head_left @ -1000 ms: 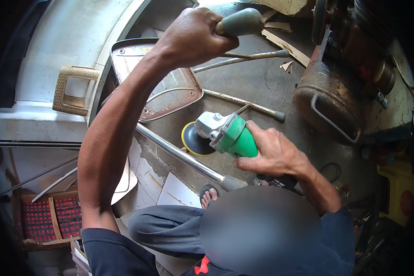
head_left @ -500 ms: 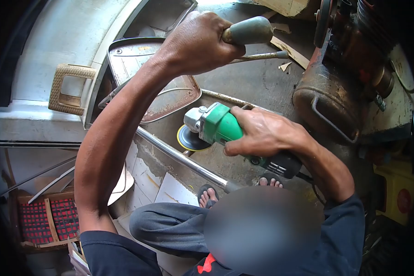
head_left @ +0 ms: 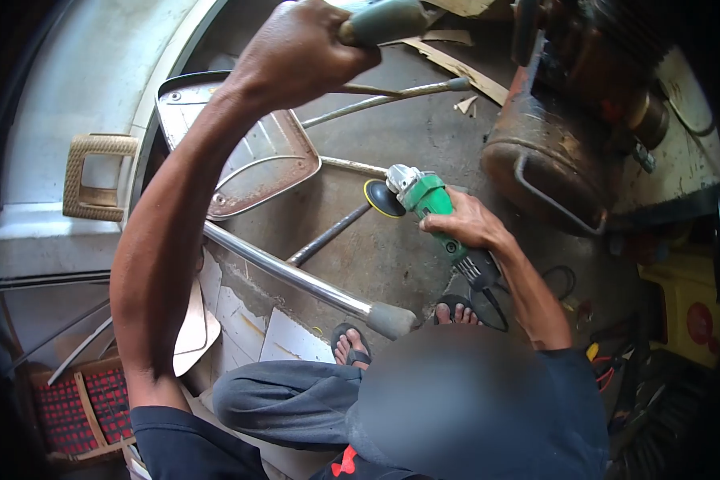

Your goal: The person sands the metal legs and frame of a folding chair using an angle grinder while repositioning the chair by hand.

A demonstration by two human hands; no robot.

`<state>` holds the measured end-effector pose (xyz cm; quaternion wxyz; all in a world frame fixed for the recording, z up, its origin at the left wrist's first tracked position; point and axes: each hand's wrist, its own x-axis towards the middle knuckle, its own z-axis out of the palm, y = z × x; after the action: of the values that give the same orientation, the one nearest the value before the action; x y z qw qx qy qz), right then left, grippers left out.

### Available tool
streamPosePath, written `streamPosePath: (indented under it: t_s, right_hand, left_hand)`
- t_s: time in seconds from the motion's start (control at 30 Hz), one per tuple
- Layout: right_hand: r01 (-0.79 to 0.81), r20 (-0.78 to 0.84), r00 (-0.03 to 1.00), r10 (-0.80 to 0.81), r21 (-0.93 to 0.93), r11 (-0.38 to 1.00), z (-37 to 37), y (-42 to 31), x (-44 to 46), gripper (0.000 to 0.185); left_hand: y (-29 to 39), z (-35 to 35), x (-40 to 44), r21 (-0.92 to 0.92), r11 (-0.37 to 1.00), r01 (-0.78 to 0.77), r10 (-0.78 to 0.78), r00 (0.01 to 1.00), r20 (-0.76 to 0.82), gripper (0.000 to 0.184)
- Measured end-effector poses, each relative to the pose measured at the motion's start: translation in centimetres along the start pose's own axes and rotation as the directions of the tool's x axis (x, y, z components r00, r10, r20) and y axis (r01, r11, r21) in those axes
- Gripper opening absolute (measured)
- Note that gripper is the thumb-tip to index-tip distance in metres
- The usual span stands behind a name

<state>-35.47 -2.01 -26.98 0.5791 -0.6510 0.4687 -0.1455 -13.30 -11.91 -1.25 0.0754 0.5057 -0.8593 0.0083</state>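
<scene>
The grinder [head_left: 434,200], in the right hand [head_left: 474,222], has shifted away from the chrome tube [head_left: 288,270], exposing more dark tube [head_left: 330,234].

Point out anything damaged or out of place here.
The metal seat panel is blotched with brown rust along its lower edge, so it looks corroded. A rough-edged wood strip and small pale chips lie loose on the floor, like stray debris.

Head view: close above, facing down; corners unclear.
</scene>
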Motion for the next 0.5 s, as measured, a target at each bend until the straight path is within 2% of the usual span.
streamPosePath:
  t_s: [0.1, 0.2, 0.23, 0.27, 0.3, 0.33, 0.4, 0.43, 0.5]
  right_hand:
    - [-0.029, -0.045, 0.998, 0.034, 0.107, 0.994, 1.0, 2.9, 1.1, 0.071]
    - [-0.051, -0.088, 0.994, 0.068, 0.182, 0.982, 2.2, 4.8, 2.2, 0.073]
    - [-0.063, -0.127, 0.988, 0.090, 0.202, 0.977, 2.8, 5.7, 2.2, 0.074]
    - [-0.020, -0.169, 0.984, 0.052, 0.190, 0.982, 3.7, 6.3, 2.4, 0.060]
    - [-0.028, -0.192, 0.979, 0.061, 0.172, 0.985, 4.3, 7.0, 1.9, 0.063]
    - [-0.044, -0.211, 0.974, 0.076, 0.154, 0.987, 4.5, 5.0, 0.2, 0.066]
    - [0.038, -0.084, 0.996, -0.012, 0.315, 0.948, 4.2, 0.3, -3.7, 0.080]
    - [0.098, -0.110, 0.992, -0.065, 0.328, 0.939, 5.4, -0.7, -5.1, 0.078]
    - [0.181, -0.147, 0.979, -0.138, 0.347, 0.920, 6.5, -2.6, -7.0, 0.074]
  left_hand:
    - [-0.6, 0.3, 0.6, -0.029, 0.998, -0.055, 0.054, 0.998, -0.034, 0.038]
    - [-1.4, 0.3, 1.2, -0.039, 0.999, -0.031, 0.031, 0.999, -0.005, 0.033]
    - [-1.9, 0.4, 1.6, -0.056, 0.992, -0.109, 0.107, 0.994, -0.028, 0.032]
    - [-1.5, 0.4, 2.3, -0.070, 0.979, -0.192, 0.188, 0.981, -0.057, 0.030]
    - [-1.1, 0.2, 2.7, -0.018, 0.998, -0.063, 0.064, 0.998, 0.008, 0.026]
    - [-2.3, 0.6, 3.3, 0.004, 0.999, -0.044, 0.044, 0.999, 0.020, 0.027]
    - [-2.4, 1.7, 4.4, -0.118, 0.993, -0.027, 0.019, 0.998, -0.066, 0.033]
    - [-1.3, 0.6, 4.7, -0.063, 0.995, 0.076, -0.072, 0.995, 0.061, 0.035]
    - [-1.3, 0.7, 5.3, -0.054, 0.997, 0.051, -0.049, 0.998, 0.036, 0.036]
